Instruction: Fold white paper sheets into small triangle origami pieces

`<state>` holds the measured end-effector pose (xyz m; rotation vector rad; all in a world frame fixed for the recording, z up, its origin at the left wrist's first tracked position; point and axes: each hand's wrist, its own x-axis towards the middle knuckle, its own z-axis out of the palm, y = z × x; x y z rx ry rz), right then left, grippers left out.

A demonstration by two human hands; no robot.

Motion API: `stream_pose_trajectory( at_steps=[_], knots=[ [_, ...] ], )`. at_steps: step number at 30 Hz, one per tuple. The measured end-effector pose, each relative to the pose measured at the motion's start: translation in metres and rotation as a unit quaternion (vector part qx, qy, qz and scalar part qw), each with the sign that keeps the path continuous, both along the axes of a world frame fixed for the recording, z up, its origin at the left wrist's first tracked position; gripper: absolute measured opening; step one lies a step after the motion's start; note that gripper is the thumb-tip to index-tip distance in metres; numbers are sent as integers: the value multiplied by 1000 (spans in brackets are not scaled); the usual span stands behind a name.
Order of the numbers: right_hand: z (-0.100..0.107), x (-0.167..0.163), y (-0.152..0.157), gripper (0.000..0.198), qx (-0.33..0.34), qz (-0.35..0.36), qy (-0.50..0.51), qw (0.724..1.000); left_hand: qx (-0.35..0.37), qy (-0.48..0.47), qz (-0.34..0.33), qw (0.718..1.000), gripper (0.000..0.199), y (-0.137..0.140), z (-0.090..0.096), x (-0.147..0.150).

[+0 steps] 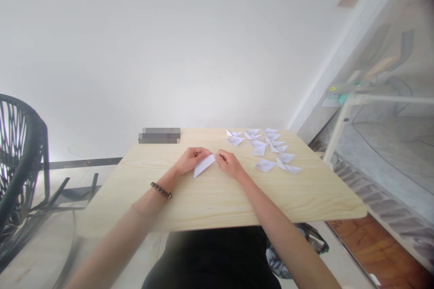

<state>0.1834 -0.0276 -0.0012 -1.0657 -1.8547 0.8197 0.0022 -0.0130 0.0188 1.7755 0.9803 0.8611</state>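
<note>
A piece of folded white paper (pixel 204 166) is held slightly above the table between both hands. My left hand (pixel 192 160) pinches its upper edge, thumb on the near side. At the paper's right tip, the fingers of my right hand (pixel 228 163) are closed on the corner. Several folded white paper boats (pixel 265 165) stand to the right of my right hand, loosely grouped toward the back of the table. Some of them touch or overlap one another.
The light wooden table (pixel 217 203) reaches back to a white wall. A blurred-out dark object (pixel 159 136) lies at its back left. A black woven chair (pixel 34 144) stands at the left, and a white metal frame (pixel 339 131) is at the right.
</note>
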Motion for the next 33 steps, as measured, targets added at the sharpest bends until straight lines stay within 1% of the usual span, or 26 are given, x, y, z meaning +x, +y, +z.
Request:
stream_pose_trajectory(
  at_steps=[2, 4, 7, 14, 18, 23, 25, 27, 30, 33],
  knots=[
    [-2, 1, 1, 28, -3, -25, 24, 999, -28, -22, 4, 999, 39, 2, 1, -3],
    [-3, 1, 2, 28, 0, -54, 47, 997, -69, -25, -36, 997, 40, 3, 3, -7],
    [-2, 0, 2, 30, 13, -80, 61, 995, -103, -31, -89, 990, 36, 5, 4, -11],
    [0, 0, 0, 32, 19, -79, 23, 996, -137, -41, -104, 984, 38, 7, -3, -13],
    [0, 0, 1, 34, 31, -76, -2, 997, -131, -33, -119, 984, 37, 6, -1, -14],
    [-2, 0, 3, 33, 33, -92, -2, 995, -158, -57, -152, 974, 40, 5, 3, -16],
    [-2, 1, 3, 32, 31, -92, 5, 995, -170, -73, -150, 971, 42, 5, 3, -16],
    [-2, 1, 3, 32, 36, -96, 12, 995, -178, -83, -133, 971, 43, 5, 1, -15],
    [-2, 2, 3, 31, 44, -114, 28, 992, -181, -79, -91, 976, 41, 5, 0, -13],
    [-1, 2, 3, 32, 49, -120, 39, 991, -175, -66, -76, 979, 38, 4, 0, -12]
  ],
)
